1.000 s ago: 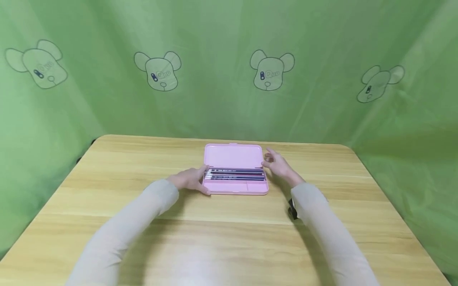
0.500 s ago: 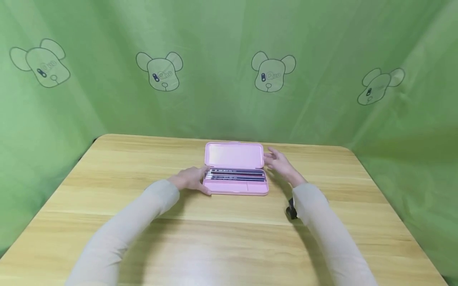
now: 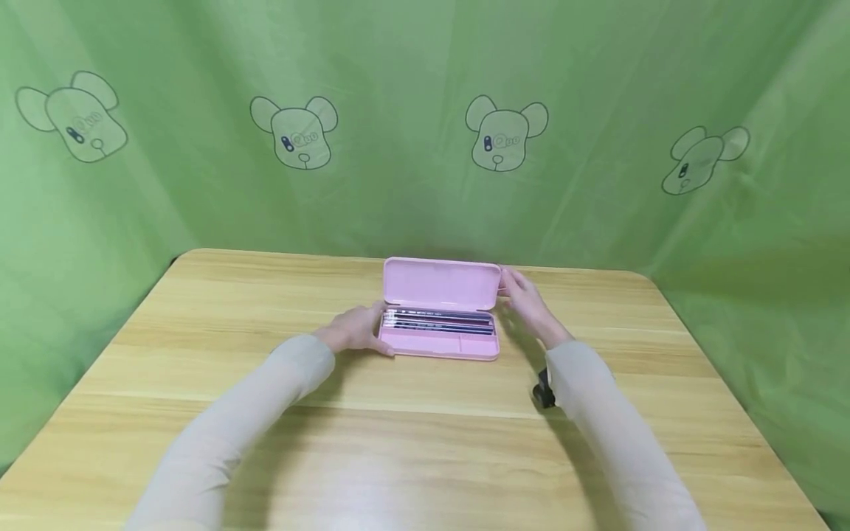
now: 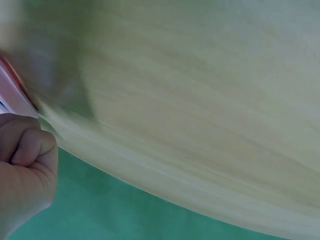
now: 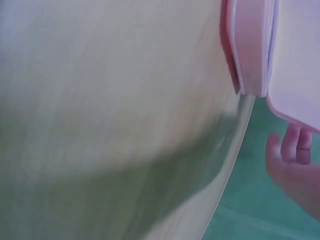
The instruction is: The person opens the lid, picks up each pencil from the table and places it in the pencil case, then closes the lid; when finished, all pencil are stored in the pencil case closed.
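Observation:
A pink pencil case (image 3: pixel 425 344) lies on the table with its lid (image 3: pixel 441 284) raised and tilted back. Several dark pencils (image 3: pixel 438 322) fill the rear compartment. My left hand (image 3: pixel 355 328) grips the left end of the case, thumb at the front corner and fingers toward the back. In the left wrist view its fingers are curled beside the case's edge. At the lid's right edge is my right hand (image 3: pixel 527 302). Its fingers (image 5: pixel 290 142) touch that edge in the right wrist view, partly hidden behind the lid.
A black object (image 3: pixel 544 389), partly hidden by the right sleeve (image 3: pixel 591 391), is at the right forearm. The wooden table (image 3: pixel 412 450) ends a little behind the case, where a green curtain (image 3: pixel 398 206) with printed bear heads hangs.
The lid has tilted up from lying further back, and its right edge has risen. My right hand has moved slightly away and up along with it. My left hand stays at the case's left end.

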Available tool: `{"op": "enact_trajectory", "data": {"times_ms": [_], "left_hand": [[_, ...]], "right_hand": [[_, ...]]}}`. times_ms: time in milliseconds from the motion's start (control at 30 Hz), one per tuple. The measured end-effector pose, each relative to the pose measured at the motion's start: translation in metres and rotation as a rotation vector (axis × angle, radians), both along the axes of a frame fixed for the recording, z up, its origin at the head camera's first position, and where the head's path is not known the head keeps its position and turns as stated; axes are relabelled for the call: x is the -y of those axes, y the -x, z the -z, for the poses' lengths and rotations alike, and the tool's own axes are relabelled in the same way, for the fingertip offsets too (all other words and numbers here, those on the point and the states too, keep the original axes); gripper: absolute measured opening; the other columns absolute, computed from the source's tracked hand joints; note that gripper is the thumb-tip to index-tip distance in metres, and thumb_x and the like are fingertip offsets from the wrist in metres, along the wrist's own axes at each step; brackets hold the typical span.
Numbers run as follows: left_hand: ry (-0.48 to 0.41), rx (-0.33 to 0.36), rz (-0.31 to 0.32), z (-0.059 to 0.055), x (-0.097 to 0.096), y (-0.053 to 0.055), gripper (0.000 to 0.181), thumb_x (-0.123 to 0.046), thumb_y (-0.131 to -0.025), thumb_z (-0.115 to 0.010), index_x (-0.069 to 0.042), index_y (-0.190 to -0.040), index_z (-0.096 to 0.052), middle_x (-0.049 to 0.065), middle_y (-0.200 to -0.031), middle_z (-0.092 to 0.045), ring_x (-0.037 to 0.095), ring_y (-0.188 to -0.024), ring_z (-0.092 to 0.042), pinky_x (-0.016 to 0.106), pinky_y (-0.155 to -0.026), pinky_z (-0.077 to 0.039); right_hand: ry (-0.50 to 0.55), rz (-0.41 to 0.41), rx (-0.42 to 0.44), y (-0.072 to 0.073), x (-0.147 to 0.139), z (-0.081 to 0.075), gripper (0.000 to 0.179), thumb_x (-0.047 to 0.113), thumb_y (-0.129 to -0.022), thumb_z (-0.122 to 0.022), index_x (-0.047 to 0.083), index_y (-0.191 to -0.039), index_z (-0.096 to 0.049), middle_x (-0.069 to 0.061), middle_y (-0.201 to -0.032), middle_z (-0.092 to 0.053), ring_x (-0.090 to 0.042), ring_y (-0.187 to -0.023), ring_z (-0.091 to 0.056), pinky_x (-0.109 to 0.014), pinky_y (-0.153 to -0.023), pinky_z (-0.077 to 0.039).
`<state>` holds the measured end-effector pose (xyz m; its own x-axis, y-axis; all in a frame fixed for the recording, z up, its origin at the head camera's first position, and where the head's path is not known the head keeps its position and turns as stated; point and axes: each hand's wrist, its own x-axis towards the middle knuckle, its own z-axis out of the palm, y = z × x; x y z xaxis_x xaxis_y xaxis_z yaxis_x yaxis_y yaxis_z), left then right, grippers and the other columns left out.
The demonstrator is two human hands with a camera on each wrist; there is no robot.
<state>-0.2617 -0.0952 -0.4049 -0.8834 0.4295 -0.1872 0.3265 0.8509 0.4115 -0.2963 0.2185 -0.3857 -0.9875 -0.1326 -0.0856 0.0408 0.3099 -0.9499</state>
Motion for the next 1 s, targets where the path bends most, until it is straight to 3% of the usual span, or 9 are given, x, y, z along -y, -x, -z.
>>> {"op": "enact_trajectory", "data": {"times_ms": [200, 333, 433, 567, 733, 800, 833, 900, 1000], "left_hand": [[-0.016, -0.018, -0.065, 0.003, -0.002, 0.002, 0.092, -0.045, -0.063, -0.079, 0.0, -0.132, -0.037, 0.021, -0.115, -0.058, 0.032, -0.104, -0.056, 0.041, -0.087, -0.047], [-0.011, -0.036, -0.105, 0.005, -0.003, 0.003, 0.095, -0.045, -0.063, -0.079, 0.003, -0.132, -0.035, 0.022, -0.115, -0.057, 0.032, -0.104, -0.056, 0.041, -0.087, -0.048], [-0.008, -0.044, -0.11, 0.007, -0.004, 0.002, 0.102, -0.047, -0.063, -0.078, 0.004, -0.136, -0.029, 0.024, -0.12, -0.054, 0.034, -0.107, -0.055, 0.043, -0.089, -0.047], [-0.035, -0.044, -0.114, 0.007, -0.002, 0.001, 0.112, -0.05, -0.062, -0.078, 0.003, -0.141, -0.019, 0.026, -0.121, -0.053, 0.037, -0.107, -0.055, 0.046, -0.087, -0.047], [-0.158, -0.08, -0.092, 0.001, 0.003, 0.001, 0.109, -0.045, -0.066, -0.078, -0.005, -0.144, -0.014, 0.017, -0.088, -0.062, 0.028, -0.08, -0.06, 0.041, -0.073, -0.051], [-0.207, -0.085, -0.07, -0.002, 0.005, 0.002, 0.101, -0.044, -0.071, -0.074, -0.008, -0.145, -0.016, 0.009, -0.071, -0.057, 0.02, -0.063, -0.054, 0.035, -0.061, -0.05], [-0.226, -0.082, -0.065, -0.003, 0.006, 0.002, 0.095, -0.044, -0.074, -0.071, -0.01, -0.145, -0.018, 0.009, -0.07, -0.057, 0.019, -0.063, -0.053, 0.034, -0.061, -0.049], [-0.254, -0.062, -0.062, -0.004, 0.007, 0.003, 0.082, -0.046, -0.08, -0.064, -0.012, -0.144, -0.025, 0.01, -0.076, -0.06, 0.018, -0.066, -0.054, 0.033, -0.061, -0.048], [-0.266, -0.039, -0.052, -0.004, 0.008, 0.002, 0.066, -0.049, -0.088, -0.051, -0.012, -0.14, -0.035, 0.019, -0.109, -0.061, 0.025, -0.091, -0.06, 0.042, -0.079, -0.049]], "right_hand": [[-0.006, 0.079, -0.03, -0.002, 0.008, -0.005, 0.058, 0.042, -0.097, -0.032, -0.005, -0.132, -0.038, -0.027, -0.128, -0.043, -0.036, -0.115, -0.044, -0.047, -0.101, -0.035], [-0.073, 0.047, -0.084, -0.005, 0.013, -0.006, 0.053, 0.037, -0.097, -0.039, -0.008, -0.122, -0.046, -0.026, -0.12, -0.05, -0.026, -0.1, -0.052, -0.036, -0.089, -0.047], [-0.106, 0.026, -0.129, -0.006, 0.01, -0.004, 0.045, 0.033, -0.096, -0.044, -0.008, -0.113, -0.051, -0.019, -0.108, -0.055, -0.017, -0.088, -0.052, -0.029, -0.081, -0.046], [-0.118, -0.023, -0.144, -0.008, 0.005, -0.004, 0.036, 0.024, -0.094, -0.05, -0.009, -0.108, -0.054, -0.017, -0.105, -0.058, -0.016, -0.089, -0.051, -0.031, -0.086, -0.043], [-0.17, -0.097, -0.115, -0.018, 0.003, -0.009, 0.036, 0.019, -0.091, -0.053, -0.009, -0.114, -0.054, -0.025, -0.118, -0.053, -0.028, -0.105, -0.049, -0.043, -0.097, -0.038], [-0.22, -0.127, -0.097, -0.022, 0.002, -0.012, 0.04, 0.021, -0.09, -0.055, -0.007, -0.119, -0.053, -0.025, -0.124, -0.049, -0.032, -0.111, -0.044, -0.048, -0.099, -0.035], [-0.241, -0.146, -0.095, -0.027, 0.003, -0.017, 0.041, 0.02, -0.09, -0.055, -0.007, -0.121, -0.051, -0.026, -0.126, -0.047, -0.035, -0.113, -0.042, -0.051, -0.099, -0.033], [-0.296, -0.174, -0.103, -0.029, 0.0, -0.016, 0.046, 0.024, -0.088, -0.058, -0.004, -0.124, -0.051, -0.027, -0.128, -0.042, -0.038, -0.115, -0.038, -0.055, -0.097, -0.031], [-0.393, -0.194, -0.118, -0.029, -0.003, -0.008, 0.054, 0.03, -0.084, -0.063, 0.0, -0.127, -0.05, -0.026, -0.126, -0.038, -0.04, -0.117, -0.032, -0.061, -0.096, -0.028]]}}
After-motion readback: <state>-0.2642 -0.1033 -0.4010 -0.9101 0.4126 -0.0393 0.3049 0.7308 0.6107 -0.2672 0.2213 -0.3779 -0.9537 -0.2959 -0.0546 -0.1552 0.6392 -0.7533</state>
